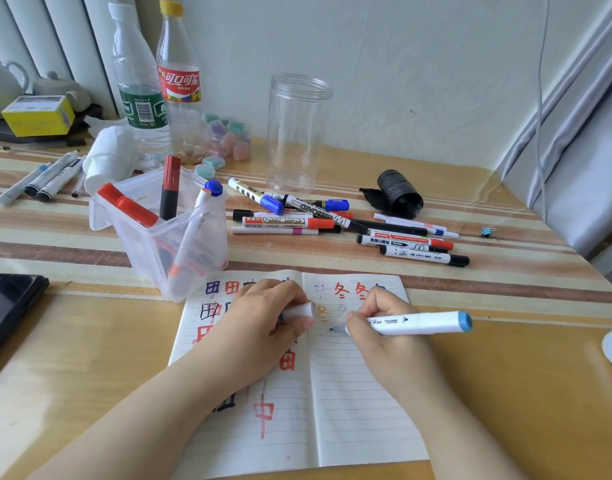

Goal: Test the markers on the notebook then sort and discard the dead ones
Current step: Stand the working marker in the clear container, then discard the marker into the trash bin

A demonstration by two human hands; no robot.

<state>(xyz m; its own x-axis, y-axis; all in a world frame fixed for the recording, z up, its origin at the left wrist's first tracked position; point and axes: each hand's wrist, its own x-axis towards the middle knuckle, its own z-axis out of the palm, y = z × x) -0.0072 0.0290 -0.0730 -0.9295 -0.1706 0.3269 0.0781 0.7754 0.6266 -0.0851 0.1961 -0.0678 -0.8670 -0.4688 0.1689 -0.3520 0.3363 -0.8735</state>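
Note:
An open lined notebook (360, 403) lies at the table's near edge, marked with red, blue and black characters. My right hand (384, 327) grips a white marker with a blue end (422, 323), its tip touching the right page. My left hand (266, 323) rests on the left page and holds the marker's white cap (299, 310). A clear plastic bin (169, 237) behind the notebook holds red, black and blue-capped markers. A loose pile of whiteboard markers (332, 220) lies further back on the table.
An empty clear jar (295, 133) and two plastic bottles (159, 84) stand at the back. A black bag roll (398, 192) lies right of the jar. Several markers (45, 178) lie far left, a dark tablet (6, 306) at the left edge.

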